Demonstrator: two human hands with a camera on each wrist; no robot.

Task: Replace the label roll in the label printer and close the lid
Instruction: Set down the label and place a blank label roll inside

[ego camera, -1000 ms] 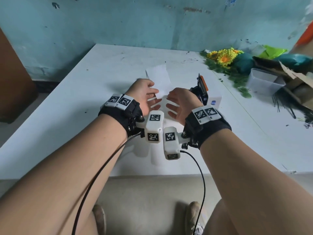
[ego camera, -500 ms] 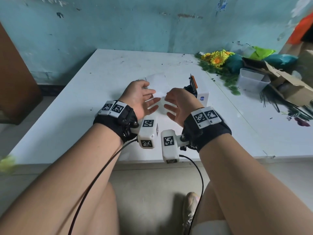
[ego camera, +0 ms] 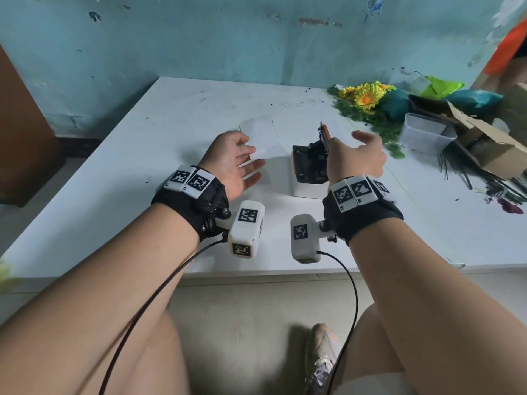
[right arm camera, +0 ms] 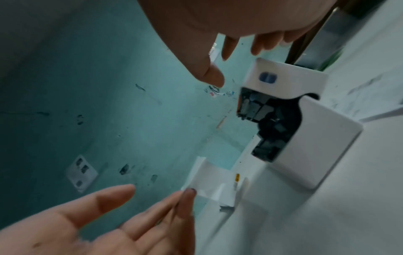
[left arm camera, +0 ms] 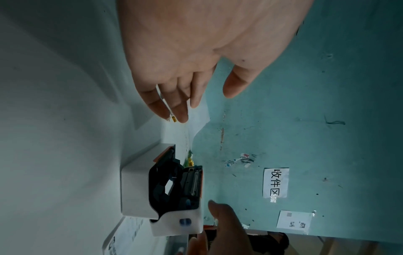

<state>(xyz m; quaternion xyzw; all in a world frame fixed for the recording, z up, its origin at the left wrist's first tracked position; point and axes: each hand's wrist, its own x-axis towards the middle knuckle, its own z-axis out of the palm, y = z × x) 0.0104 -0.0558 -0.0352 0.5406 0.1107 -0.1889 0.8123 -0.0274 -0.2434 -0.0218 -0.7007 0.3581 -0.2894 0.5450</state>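
Note:
The white label printer (ego camera: 306,183) stands on the table (ego camera: 142,181) with its lid (ego camera: 325,135) swung up, orange rim showing. Its black bay (left arm camera: 165,186) lies exposed, and I see no roll in it. My left hand (ego camera: 236,166) hovers left of the printer, fingers straight, holding nothing. My right hand (ego camera: 356,158) hovers at the raised lid, fingers spread, also holding nothing. A white strip of label paper (ego camera: 262,138) lies flat behind my left hand. In the right wrist view the lid (right arm camera: 283,77) carries a blue mark, with the paper strip (right arm camera: 213,182) beside the printer (right arm camera: 316,138).
Yellow artificial flowers (ego camera: 365,95), a clear plastic tub (ego camera: 425,132) and a torn cardboard box (ego camera: 490,143) crowd the table's right side. A teal wall runs behind. Brown furniture (ego camera: 22,138) stands at the left. The table's front edge (ego camera: 256,273) is under my wrists.
My hands were close together in front of the printer; they have drawn apart. The right hand moved right to the lid, and the printer's open bay now shows between them.

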